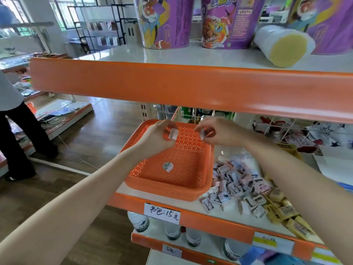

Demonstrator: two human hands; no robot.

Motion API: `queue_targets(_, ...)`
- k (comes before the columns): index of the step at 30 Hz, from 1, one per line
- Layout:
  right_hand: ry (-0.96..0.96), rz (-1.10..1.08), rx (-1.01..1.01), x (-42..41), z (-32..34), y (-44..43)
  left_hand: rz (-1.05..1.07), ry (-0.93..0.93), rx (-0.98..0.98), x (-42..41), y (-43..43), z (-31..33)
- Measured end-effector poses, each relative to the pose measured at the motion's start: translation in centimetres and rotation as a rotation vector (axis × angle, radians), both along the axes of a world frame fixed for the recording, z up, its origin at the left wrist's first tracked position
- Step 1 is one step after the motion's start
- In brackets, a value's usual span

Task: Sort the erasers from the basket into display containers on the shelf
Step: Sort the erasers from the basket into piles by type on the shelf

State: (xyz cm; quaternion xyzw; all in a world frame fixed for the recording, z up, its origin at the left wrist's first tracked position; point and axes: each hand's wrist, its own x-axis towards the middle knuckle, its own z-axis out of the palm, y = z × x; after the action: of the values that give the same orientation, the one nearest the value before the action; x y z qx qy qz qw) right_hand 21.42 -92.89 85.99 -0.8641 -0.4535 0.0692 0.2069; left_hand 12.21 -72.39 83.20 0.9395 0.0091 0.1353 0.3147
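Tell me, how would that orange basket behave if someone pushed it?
The orange basket looks empty and perforated, so probably light. On the smooth shelf it would likely slide easily. Its thin plastic walls may flex a little.

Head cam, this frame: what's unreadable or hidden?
All in the head view:
- Left eraser, pinched by left hand: fingers cover part of it, print blurred.
- Right eraser, in right hand: likewise.
- Sticker in basket: too small to read.
- Back of shelf: cut off by upper shelf edge.
- Bottles: caps hidden behind shelf front.
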Motion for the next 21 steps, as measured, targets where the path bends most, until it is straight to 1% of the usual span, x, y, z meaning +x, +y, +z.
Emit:
queue_targets(4, -0.039, -0.175, 0.140, 0.2, 0.2, -6.2, -0.216, 0.062, -0.058, 2.7, -5.1, 0.2)
queue_targets(5, -0.045, -0.227, 0.155, -0.1, 0.1, -7.6, -0.289, 0.068, -0.024, 3.2, -6.6, 0.2)
queue_targets(8, 0.011, -0.408, 0.185, -1.2, -0.5, -11.5, -0.534, 0.097, 0.176, 4.8, -10.3, -0.5)
queue_targets(11, 0.056, -0.541, 0.178, -2.6, -1.2, -15.1, -0.701, 0.251, 0.376, 6.3, -12.6, -1.7)
queue_targets(13, 0.027, -0.601, 0.155, -3.8, -1.4, -17.5, -0.749, 0.309, 0.518, 6.9, -13.7, -1.9)
queue_targets(15, 0.007, -0.660, 0.174, -4.9, -1.7, -19.9, -0.764, 0.359, 0.671, 7.3, -14.5, -1.9)
queue_targets(17, 0.011, -0.722, 0.193, -6.0, -1.9, -22.0, -0.765, 0.435, 0.769, 7.7, -15.1, -1.5)
queue_targets(18, 0.011, -0.755, 0.195, -6.4, -2.0, -22.9, -0.766, 0.477, 0.790, 7.8, -15.3, -1.4)
queue_targets(20, 0.000, -0.829, 0.212, -7.1, -2.2, -24.6, -0.748, 0.553, 0.768, 8.0, -16.0, -0.9)
queue_targets(21, -0.007, -0.867, 0.239, -7.6, -2.3, -25.3, -0.735, 0.556, 0.760, 8.0, -16.5, -0.5)
